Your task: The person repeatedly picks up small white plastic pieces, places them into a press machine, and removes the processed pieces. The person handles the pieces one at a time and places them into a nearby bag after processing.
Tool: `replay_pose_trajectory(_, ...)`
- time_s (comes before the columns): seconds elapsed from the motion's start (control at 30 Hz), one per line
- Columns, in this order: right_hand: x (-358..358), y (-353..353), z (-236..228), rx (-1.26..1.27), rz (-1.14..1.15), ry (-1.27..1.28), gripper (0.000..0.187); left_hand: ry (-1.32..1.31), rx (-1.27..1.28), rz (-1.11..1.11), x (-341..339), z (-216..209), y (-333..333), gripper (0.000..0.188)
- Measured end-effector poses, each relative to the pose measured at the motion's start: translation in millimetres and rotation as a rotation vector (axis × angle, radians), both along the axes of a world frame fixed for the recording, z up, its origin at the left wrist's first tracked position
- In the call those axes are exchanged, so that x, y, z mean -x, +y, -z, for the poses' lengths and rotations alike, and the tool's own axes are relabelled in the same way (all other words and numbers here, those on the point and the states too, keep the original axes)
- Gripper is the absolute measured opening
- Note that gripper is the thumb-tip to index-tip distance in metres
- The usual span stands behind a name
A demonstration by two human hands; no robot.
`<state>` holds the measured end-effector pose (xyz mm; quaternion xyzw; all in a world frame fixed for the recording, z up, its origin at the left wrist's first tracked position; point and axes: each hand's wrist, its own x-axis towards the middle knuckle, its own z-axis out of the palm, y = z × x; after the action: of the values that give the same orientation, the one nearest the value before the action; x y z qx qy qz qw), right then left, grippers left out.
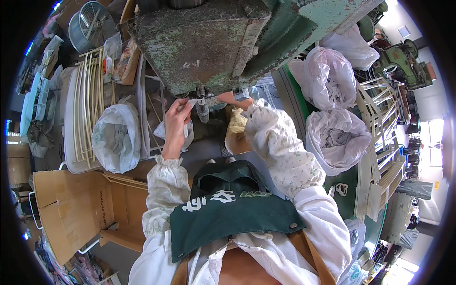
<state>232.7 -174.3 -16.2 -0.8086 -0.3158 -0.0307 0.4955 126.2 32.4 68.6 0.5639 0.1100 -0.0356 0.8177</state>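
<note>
Beneath the head of a worn green machine (197,52), my left hand (175,124) pinches a small white piece (192,102) between thumb and fingers. It is just left of the machine's metal tool post (203,111). On the other side of the post, my right hand (235,100) reaches in with its fingers pressed together and pointing left. What those fingertips hold, if anything, is too small to make out. A yellow bag (236,122) hangs open just below my right wrist. Near my left wrist is a small white plastic bag (183,135).
A white bag (116,137) stands at left beside a tray of long pale strips (88,109). White bags of grey pieces (338,137) stand at right, by more strips (380,137). An open cardboard box (76,204) lies lower left. A fan (90,26) is far left.
</note>
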Motion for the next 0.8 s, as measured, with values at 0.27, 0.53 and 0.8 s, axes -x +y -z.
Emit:
replay_pose_trajectory(0.27, 11.4, 3.3, -34.0, -0.021, -0.021, -0.098, 0.021, 0.054, 0.101, -0.048, 49.8, 18.7, 22.2, 0.018)
replay_pose_trajectory(0.53, 53.0, 39.3, -56.6, -0.369, 0.123, 0.495, 0.033, 0.022, 0.142, 0.026, 44.5, 20.0, -2.1, 0.024)
replay_pose_trajectory(0.8, 42.1, 37.9, -42.7, 0.06, 0.133, 0.277, 0.024, 0.031, 0.192, -0.05, 53.0, 20.6, 8.6, 0.019)
